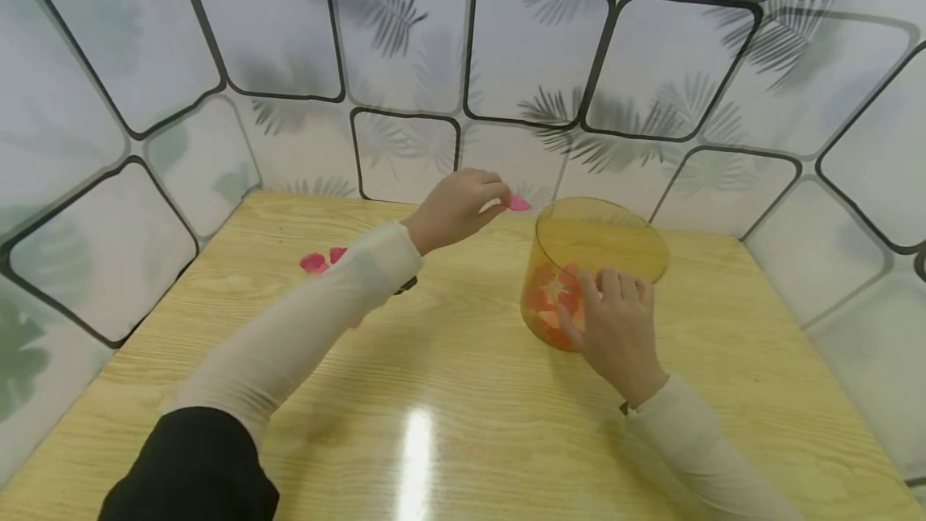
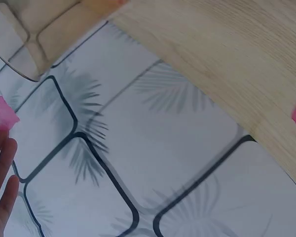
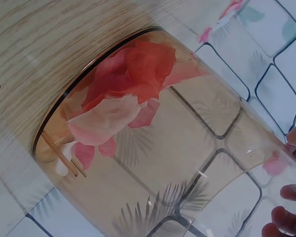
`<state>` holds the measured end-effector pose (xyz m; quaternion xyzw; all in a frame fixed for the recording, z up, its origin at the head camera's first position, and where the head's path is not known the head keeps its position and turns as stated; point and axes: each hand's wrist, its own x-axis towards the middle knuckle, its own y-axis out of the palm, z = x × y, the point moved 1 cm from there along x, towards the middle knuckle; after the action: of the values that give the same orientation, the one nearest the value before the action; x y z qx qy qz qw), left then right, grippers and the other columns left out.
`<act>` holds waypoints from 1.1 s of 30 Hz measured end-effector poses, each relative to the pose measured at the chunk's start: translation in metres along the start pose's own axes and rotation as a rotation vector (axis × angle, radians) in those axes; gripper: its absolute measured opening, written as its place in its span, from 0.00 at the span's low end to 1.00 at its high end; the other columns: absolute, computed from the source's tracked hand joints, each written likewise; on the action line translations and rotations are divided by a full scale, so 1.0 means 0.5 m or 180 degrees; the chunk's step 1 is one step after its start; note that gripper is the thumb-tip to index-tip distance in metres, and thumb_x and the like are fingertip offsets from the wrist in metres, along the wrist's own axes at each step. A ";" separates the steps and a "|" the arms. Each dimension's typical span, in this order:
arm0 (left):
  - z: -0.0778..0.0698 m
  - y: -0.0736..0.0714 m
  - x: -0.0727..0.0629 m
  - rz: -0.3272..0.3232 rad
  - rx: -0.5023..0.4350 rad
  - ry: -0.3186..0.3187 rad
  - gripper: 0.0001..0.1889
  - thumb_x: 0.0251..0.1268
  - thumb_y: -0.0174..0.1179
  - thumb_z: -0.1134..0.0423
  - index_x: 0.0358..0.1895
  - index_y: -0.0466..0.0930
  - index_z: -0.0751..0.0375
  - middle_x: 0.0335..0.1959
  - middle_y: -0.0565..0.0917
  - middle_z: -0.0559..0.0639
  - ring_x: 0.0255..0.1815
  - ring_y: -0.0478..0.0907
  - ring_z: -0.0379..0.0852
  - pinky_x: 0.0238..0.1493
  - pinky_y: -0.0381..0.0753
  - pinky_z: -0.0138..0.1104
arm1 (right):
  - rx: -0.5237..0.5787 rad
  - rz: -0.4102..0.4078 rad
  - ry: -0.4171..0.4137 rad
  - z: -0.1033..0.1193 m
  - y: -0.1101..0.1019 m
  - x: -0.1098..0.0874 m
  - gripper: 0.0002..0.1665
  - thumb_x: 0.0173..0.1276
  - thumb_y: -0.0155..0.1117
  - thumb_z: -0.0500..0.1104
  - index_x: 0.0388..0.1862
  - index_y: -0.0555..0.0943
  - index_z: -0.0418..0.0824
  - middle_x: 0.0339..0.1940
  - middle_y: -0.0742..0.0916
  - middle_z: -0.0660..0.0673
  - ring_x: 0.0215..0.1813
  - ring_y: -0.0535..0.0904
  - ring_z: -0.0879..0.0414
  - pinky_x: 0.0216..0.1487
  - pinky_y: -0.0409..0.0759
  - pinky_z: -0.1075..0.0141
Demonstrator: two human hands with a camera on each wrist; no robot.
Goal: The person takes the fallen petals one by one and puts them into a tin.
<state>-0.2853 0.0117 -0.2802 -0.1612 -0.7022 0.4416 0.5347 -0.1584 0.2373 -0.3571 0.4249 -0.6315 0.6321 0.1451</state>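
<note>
Between thumb and fingertips, my left hand pinches a pink petal in the air, left of a see-through amber jar. The same petal shows at the left edge of the left wrist view. My right hand holds the jar near its front rim, with curled fingers at the top and the thumb toward the left side. Red, pink and pale petals lie at the bottom of the jar, seen through its wall. The right fingertips show only partly in the right wrist view.
Several pink petals lie on the wooden table, left of the jar and partly hidden by the left sleeve. A white patterned covering with black outlines and leaf prints surrounds the table's back and sides.
</note>
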 end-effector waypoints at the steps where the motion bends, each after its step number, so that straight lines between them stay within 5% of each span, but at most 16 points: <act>1: -0.007 0.005 0.011 -0.0027 -0.0019 0.0010 0.03 0.63 0.60 0.66 0.35 0.82 0.60 0.34 0.85 0.50 0.38 0.81 0.47 0.46 0.78 0.38 | -0.0016 0.0001 0.0000 0.000 0.000 0.000 0.23 0.59 0.50 0.54 0.42 0.72 0.36 0.27 0.73 0.39 0.30 0.69 0.41 0.37 0.66 0.48; 9: -0.063 0.052 0.061 0.0100 -0.0156 0.0186 0.04 0.63 0.60 0.63 0.37 0.82 0.58 0.35 0.85 0.49 0.36 0.80 0.45 0.47 0.77 0.34 | -0.0111 0.0048 -0.0018 0.000 0.001 -0.003 0.24 0.55 0.57 0.53 0.43 0.72 0.35 0.29 0.74 0.38 0.31 0.70 0.41 0.38 0.68 0.48; 17: -0.079 0.068 0.048 0.0360 -0.0208 0.0093 0.12 0.62 0.61 0.64 0.49 0.80 0.57 0.46 0.84 0.48 0.49 0.80 0.45 0.56 0.75 0.35 | -0.0139 0.0051 -0.0033 0.000 -0.004 -0.001 0.25 0.57 0.56 0.54 0.43 0.72 0.35 0.29 0.74 0.38 0.31 0.71 0.40 0.38 0.68 0.48; 25: -0.047 0.039 -0.043 0.0028 0.0039 0.0063 0.12 0.63 0.58 0.66 0.50 0.79 0.60 0.44 0.82 0.52 0.48 0.79 0.48 0.55 0.76 0.39 | -0.0080 0.0057 -0.0011 0.004 0.000 0.000 0.25 0.61 0.48 0.56 0.44 0.73 0.36 0.29 0.74 0.38 0.31 0.71 0.40 0.38 0.67 0.47; 33: -0.003 -0.020 -0.176 0.0719 0.0188 -0.0308 0.11 0.61 0.61 0.65 0.47 0.80 0.60 0.41 0.82 0.53 0.43 0.80 0.49 0.49 0.79 0.41 | -0.0002 -0.0005 0.0002 0.002 0.006 -0.001 0.24 0.62 0.46 0.56 0.41 0.72 0.35 0.27 0.72 0.39 0.30 0.68 0.41 0.38 0.66 0.47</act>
<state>-0.2485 -0.0546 -0.3254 -0.2020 -0.6912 0.5268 0.4515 -0.1598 0.2363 -0.3594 0.4251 -0.6313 0.6320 0.1460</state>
